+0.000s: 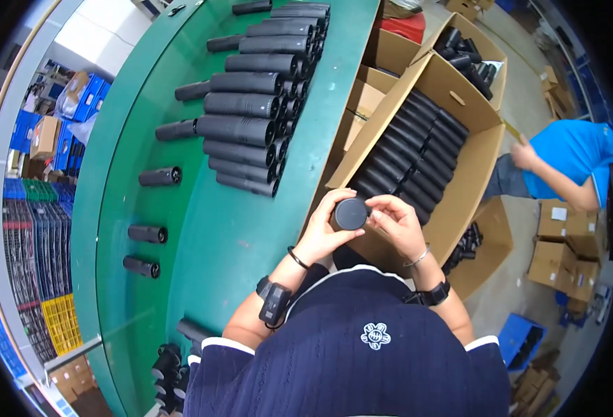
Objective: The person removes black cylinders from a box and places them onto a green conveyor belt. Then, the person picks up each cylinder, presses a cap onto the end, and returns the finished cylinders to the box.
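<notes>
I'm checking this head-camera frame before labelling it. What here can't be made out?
- Black tube: only its round end shows; left hand and right hand hide its body.
- Open cardboard box: its lower tube layers are covered by the top row.
- Co-worker in blue: cut off by the frame's dark rim.

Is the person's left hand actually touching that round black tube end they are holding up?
Touching. In the head view the left hand wraps its fingers around the side of the round black tube end, with no gap visible; the right hand pinches its other side.
</notes>
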{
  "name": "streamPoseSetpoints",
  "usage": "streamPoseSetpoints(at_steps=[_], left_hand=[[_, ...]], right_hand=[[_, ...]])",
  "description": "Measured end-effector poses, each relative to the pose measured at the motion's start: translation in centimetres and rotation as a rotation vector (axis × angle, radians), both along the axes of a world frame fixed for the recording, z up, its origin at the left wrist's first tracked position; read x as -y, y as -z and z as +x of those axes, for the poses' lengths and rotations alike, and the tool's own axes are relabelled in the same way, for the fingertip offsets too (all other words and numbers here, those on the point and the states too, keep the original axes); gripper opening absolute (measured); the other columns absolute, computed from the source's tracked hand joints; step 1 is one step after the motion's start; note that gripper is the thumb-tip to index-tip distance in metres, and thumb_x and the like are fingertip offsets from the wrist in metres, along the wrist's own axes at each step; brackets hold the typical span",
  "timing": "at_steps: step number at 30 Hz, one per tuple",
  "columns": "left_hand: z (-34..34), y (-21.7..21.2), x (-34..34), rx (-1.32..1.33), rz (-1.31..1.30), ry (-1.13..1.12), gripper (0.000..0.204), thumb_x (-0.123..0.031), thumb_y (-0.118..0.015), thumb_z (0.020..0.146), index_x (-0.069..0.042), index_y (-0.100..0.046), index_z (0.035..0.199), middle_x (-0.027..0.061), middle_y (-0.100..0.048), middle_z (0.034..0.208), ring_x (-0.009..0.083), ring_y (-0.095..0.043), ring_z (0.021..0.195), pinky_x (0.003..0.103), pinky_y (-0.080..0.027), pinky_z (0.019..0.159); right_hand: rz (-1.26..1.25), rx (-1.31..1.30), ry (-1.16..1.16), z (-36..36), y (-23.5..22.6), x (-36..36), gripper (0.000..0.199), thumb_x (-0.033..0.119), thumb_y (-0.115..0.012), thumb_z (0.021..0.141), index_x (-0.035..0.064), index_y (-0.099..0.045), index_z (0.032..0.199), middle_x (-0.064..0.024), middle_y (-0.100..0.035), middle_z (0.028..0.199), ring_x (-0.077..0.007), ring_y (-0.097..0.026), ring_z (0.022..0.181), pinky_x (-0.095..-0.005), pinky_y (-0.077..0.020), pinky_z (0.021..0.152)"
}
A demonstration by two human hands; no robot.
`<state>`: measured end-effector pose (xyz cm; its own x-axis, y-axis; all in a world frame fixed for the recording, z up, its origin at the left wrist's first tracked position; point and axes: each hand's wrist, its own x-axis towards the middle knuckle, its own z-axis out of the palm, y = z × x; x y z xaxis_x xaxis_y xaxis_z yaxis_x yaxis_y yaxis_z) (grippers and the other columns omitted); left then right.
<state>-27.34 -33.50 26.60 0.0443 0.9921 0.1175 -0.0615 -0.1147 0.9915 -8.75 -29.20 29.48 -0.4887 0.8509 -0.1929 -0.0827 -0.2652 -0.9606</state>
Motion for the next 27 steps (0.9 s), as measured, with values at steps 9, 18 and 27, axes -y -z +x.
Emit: streamPoseSetpoints(at_steps=[9,18,27], left_hand=[[-4.7,-1.6,5.4,-0.041,-0.059,-0.071,0.067,-0.004,-0.082,0.064,-0.007,-0.051,0.123,0.0057,-0.05,0.12,0.0174,-0.048,0.115,0.032,-0.039,0.1],[-11.4,0.7,15.5,0.159,-0.246,-0.267,0.068,-0.007,-0.078,0.068,-0.007,-0.046,0.128,0.0074,-0.051,0.126,0.0186,-0.046,0.121,0.034,-0.034,0.104],[-12.2,4.2,19.7,-0.224,-0.168,-0.52,0.067,-0.017,-0.075,0.075,-0.01,-0.036,0.128,0.013,-0.043,0.131,0.0261,-0.041,0.126,0.038,-0.033,0.104]], right_hand=[[-0.123,-0.111,-0.19,-5.3,-0.4,1.9,0.015,0.007,-0.06,0.087,0.0019,-0.057,0.102,-0.0028,-0.062,0.088,-0.0074,-0.057,0.077,-0.0211,-0.0467,0.068],[-0.284,-0.07,-0.676,-14.5,2.3,5.1,0.031,0.009,-0.062,0.086,0.0053,-0.055,0.116,0.0001,-0.059,0.084,-0.0096,-0.059,0.076,-0.0232,-0.0477,0.07],[-0.276,-0.078,-0.8,-18.4,5.5,8.2,0.037,0.003,-0.061,0.086,0.0051,-0.054,0.122,0.0012,-0.055,0.089,-0.0079,-0.056,0.08,-0.0224,-0.0469,0.074]])
